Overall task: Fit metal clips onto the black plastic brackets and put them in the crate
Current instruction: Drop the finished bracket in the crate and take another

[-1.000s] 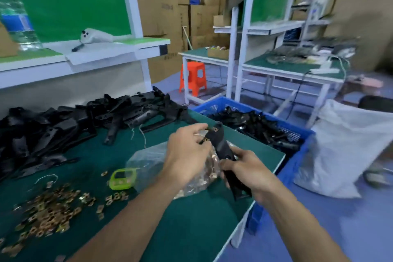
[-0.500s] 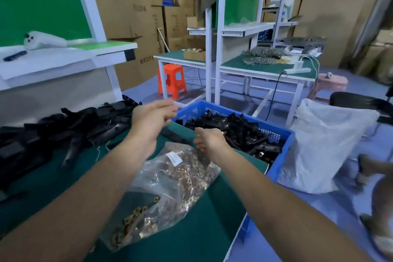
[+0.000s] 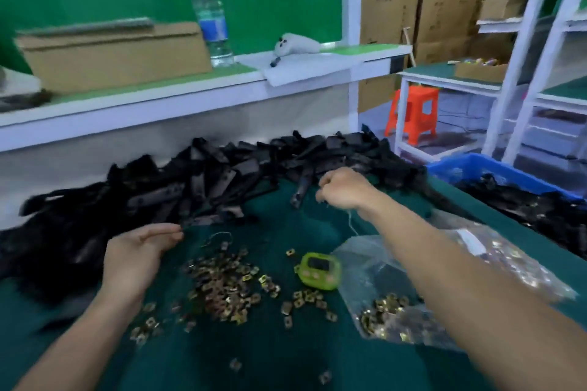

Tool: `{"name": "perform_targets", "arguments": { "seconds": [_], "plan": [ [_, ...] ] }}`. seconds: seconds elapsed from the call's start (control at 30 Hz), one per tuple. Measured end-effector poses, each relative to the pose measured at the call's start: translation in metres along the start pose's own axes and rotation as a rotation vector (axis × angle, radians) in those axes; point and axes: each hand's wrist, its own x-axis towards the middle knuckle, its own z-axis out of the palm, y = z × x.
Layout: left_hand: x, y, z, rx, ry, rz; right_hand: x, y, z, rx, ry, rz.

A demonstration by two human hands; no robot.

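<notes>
- Right hand [image 3: 343, 189] is at the far bracket pile [image 3: 222, 174], fingers curled; blur hides whether they grip anything.
- Left hand [image 3: 139, 251] hovers loose and empty, near the pile's edge.
- Loose clips [image 3: 222, 279] lie nearer, centre; blue crate [image 3: 470, 168] sits far right.
- Best move, I'd say: single out one bracket, lift it free of the tangle.

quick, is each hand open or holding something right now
left hand: open, fingers relaxed, holding nothing.
right hand: fingers curled; whether its grip holds anything cannot be told.
</notes>
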Motion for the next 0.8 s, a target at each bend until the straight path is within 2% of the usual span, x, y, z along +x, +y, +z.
{"name": "perform_targets", "arguments": {
  "seconds": [0.07,0.17,0.3,0.4,0.43,0.5,0.57,0.63,0.7,0.73,0.8],
  "plan": [
    [-0.005,-0.024,-0.034,0.091,0.043,0.002,0.021,-0.021,0.026,-0.029,-0.073,0.032],
    [-0.019,-0.051,-0.062,0.285,0.059,-0.032,0.055,-0.037,0.06,0.009,-0.047,0.107],
    [-0.047,-0.07,-0.047,0.477,-0.092,-0.073,0.094,-0.036,0.088,-0.097,0.186,0.274],
    [-0.06,-0.084,-0.03,0.725,-0.139,0.067,0.116,-0.03,0.1,-0.083,0.293,0.37],
    [-0.061,-0.085,-0.026,0.743,-0.127,0.11,0.124,-0.027,0.102,-0.072,0.331,0.404],
    [-0.06,-0.088,-0.026,0.672,-0.081,0.159,0.136,-0.021,0.1,0.011,0.407,0.448],
    [-0.059,-0.09,-0.031,0.602,-0.044,0.192,0.139,-0.019,0.094,0.254,0.473,0.455],
    [-0.056,-0.09,-0.034,0.584,-0.052,0.212,0.131,-0.022,0.087,0.414,0.388,0.432],
    [-0.054,-0.09,-0.036,0.571,-0.064,0.199,0.113,-0.03,0.086,0.462,0.401,0.395],
    [-0.053,-0.089,-0.036,0.554,-0.052,0.183,0.097,-0.036,0.088,0.567,0.411,0.401],
    [-0.053,-0.09,-0.036,0.526,-0.002,0.155,0.062,-0.051,0.097,0.739,0.316,0.333]
  ]
}}
